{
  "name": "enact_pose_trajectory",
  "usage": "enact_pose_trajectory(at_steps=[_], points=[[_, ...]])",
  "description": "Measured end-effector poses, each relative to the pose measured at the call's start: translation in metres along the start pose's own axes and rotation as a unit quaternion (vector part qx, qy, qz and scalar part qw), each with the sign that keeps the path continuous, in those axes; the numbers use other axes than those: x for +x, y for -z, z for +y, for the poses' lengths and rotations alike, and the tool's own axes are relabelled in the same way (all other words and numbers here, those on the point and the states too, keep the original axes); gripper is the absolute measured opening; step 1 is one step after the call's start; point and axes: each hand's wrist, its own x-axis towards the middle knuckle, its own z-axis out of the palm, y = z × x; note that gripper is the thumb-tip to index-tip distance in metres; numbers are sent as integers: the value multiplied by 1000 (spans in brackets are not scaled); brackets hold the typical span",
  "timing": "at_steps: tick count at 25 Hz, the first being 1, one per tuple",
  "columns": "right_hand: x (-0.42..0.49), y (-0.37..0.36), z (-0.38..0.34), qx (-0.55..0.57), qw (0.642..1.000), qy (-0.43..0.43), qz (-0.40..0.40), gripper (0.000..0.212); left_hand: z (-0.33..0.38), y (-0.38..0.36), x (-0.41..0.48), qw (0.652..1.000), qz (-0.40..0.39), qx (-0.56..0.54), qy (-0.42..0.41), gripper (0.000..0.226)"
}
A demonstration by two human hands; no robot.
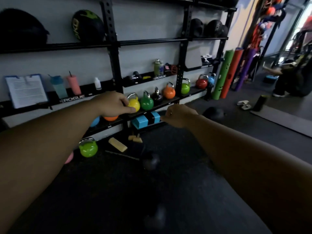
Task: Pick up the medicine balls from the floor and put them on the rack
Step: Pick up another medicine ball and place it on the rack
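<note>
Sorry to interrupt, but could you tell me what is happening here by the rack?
A person is reaching both arms toward the black rack. Neither the left hand nor the right hand holds anything. A dark medicine ball lies on the floor beyond the right hand, not yet picked up. Other dark balls already sit on the top shelf, such as the one with green markings. Coloured kettlebells line the lower shelves.

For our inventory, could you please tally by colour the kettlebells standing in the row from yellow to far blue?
Yellow kettlebell: 1
Green kettlebells: 2
Black kettlebell: 1
Orange kettlebell: 1
Red kettlebell: 1
Blue kettlebell: 1
Total: 7
</note>
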Motion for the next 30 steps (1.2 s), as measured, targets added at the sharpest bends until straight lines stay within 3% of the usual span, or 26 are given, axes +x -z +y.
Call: enact_pose_trajectory(at_steps=[4, 7, 13, 19, 23, 30], points=[[-26, -26, 83, -11, 999, -29, -22, 44, 57, -72, -5, 999, -49, 8, 16, 62], [-25, -63, 122, -2, 999, -44, -30, 46, 62, -120, -4, 997, -64, -4, 45, 67], [25, -158, 151, 9, 994, -69, -80, 58, 27, -203, 50, 990, -107, -18, 91, 65], [99, -285, 173, 15, 986, -57, -155, 64, -41, -345, 91, 964, -198, -60, 168, 68], [152, -415, 197, 54, 981, -37, -184, 67, -106, -476, 102, 933, -230, -99, 260, 79], [205, -705, 234, 76, 961, -25, -265, 86, -219, -752, 103, 885, -168, -180, 396, 120]])
